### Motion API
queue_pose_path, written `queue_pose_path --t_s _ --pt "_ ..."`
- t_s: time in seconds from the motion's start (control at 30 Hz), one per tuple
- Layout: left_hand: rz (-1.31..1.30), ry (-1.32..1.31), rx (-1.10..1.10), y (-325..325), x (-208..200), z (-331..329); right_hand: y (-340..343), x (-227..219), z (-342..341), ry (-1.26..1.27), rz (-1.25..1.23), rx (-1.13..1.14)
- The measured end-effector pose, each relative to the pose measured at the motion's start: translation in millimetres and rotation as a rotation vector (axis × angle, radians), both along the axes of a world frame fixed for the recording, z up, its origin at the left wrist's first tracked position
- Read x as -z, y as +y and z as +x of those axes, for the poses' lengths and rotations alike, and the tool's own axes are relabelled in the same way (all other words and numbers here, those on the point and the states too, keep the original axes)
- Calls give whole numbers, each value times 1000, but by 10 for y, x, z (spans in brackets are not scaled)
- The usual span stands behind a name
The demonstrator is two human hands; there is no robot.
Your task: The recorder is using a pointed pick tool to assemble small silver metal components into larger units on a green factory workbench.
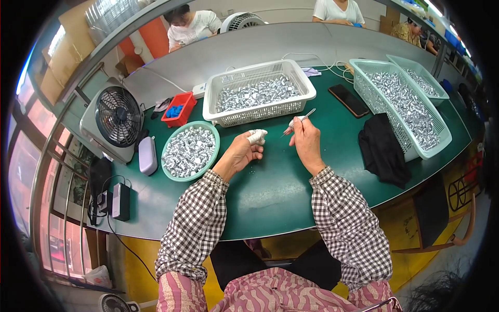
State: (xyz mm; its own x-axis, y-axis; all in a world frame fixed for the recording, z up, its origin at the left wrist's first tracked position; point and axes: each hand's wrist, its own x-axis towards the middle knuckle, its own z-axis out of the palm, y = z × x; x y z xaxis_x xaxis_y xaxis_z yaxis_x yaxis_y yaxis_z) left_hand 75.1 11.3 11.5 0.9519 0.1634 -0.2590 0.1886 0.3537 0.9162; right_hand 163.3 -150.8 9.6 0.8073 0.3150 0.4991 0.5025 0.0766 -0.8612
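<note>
A slim, pale tool (310, 113) was gripped in the closed fingers of the right hand (307, 143). It was held at a slant, its upper end raised above the knuckles and its thin lower end pointed toward the left hand (243, 152), just above the green table (270, 195). The left hand was half curled, with white wrapping (255, 137) seen at thumb and forefinger; whether anything was pinched there cannot be told. The small metal parts (189, 152), shiny, silver and stubby, were heaped loosely in the round light-green bowl (218, 139) beside the left wrist. Similar parts were spread in the white basket (260, 115) beyond the hands.
</note>
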Motion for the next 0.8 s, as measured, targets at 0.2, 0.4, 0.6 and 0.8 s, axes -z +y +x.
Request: queue_pose_path --t_s 0.2,0.4,0.6,0.8 --pt "324 -159 -112 -137 -84 -245 -4 -6 -171 -104 21 -50" --pt "467 -219 -126 -150 -51 -485 -10 -9 -380 -257 -4 -135" --pt "336 -226 -190 -231 22 -637 -47 -12 -500 -362 -72 -224" --pt "313 -219 -132 -183 85 -684 -18 -58 -585 -394 -61 -328"
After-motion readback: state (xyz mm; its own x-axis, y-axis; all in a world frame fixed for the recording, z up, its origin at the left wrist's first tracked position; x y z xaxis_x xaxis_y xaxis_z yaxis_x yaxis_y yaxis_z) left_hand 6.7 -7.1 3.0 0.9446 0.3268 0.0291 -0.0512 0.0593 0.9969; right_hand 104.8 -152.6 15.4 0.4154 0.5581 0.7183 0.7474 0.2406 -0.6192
